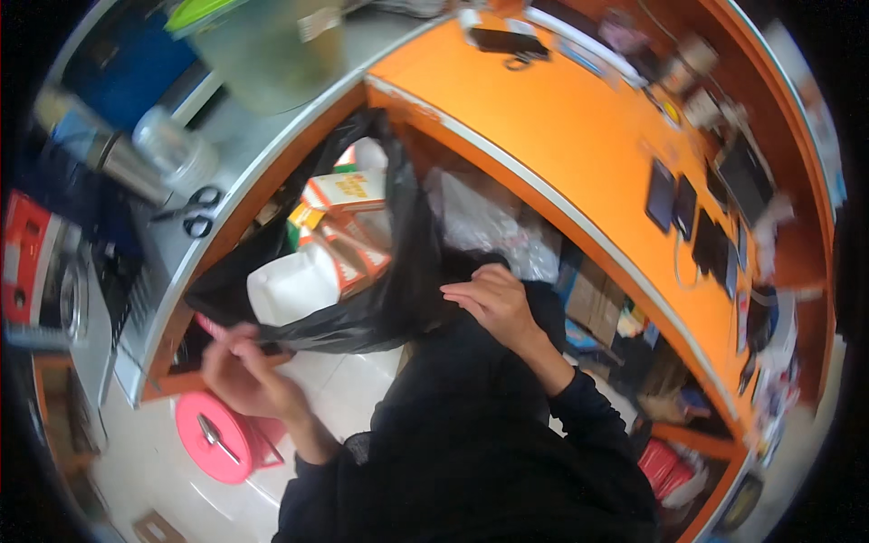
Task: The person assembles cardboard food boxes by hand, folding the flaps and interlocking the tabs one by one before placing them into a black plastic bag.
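Note:
A black plastic bag point(414, 271) gapes in front of me, between the grey counter and the orange desk. Inside it lie several printed paper food boxes point(347, 190) and a white paper tray point(292, 285) with its open side up. My left hand point(254, 380) is blurred at the bag's near left rim, fingers curled; whether it grips the plastic is unclear. To the bag's right, my right hand point(499, 302) has its thumb and fingers close together, pointing at the bag. Black plastic and dark clothing blend there, so any hold is hard to make out.
Scissors point(197, 210) lie at the edge of the grey counter point(254, 146), near a plastic cup point(176, 149). A pink lidded bucket point(204, 434) with a spoon on top stands on the floor. Phones point(660, 195) lie on the orange desk point(543, 129). A clear plastic bag point(495, 224) sits under it.

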Action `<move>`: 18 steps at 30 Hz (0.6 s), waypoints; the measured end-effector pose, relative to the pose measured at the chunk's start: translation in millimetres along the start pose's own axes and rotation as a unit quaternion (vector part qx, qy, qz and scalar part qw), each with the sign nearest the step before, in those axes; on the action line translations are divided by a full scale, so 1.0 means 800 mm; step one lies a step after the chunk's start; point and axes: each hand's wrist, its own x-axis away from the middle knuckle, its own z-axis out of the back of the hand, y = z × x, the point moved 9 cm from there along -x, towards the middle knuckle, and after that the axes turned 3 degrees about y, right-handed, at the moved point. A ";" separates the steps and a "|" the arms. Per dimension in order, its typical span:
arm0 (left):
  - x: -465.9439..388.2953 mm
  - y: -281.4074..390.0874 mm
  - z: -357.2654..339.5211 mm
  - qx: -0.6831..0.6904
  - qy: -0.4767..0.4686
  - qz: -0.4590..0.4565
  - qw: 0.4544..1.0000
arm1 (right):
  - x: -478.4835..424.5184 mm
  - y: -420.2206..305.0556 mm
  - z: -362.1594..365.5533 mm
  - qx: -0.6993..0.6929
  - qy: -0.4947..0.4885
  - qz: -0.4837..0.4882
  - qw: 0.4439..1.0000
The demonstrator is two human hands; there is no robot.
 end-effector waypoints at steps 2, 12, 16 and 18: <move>0.052 0.020 -0.048 0.112 -0.149 -0.019 0.982 | 0.050 0.010 -0.003 0.026 -0.007 -0.115 0.993; 0.126 0.006 -0.021 -0.212 -0.219 -0.184 0.935 | 0.347 -0.116 -0.027 0.095 0.051 -0.378 0.919; 0.110 -0.030 -0.034 -0.336 -0.271 -0.247 0.867 | 0.398 -0.149 -0.038 0.088 0.051 -0.405 0.908; 0.110 -0.064 -0.054 -0.378 -0.319 -0.267 0.827 | 0.407 -0.157 -0.044 0.073 0.064 -0.407 0.908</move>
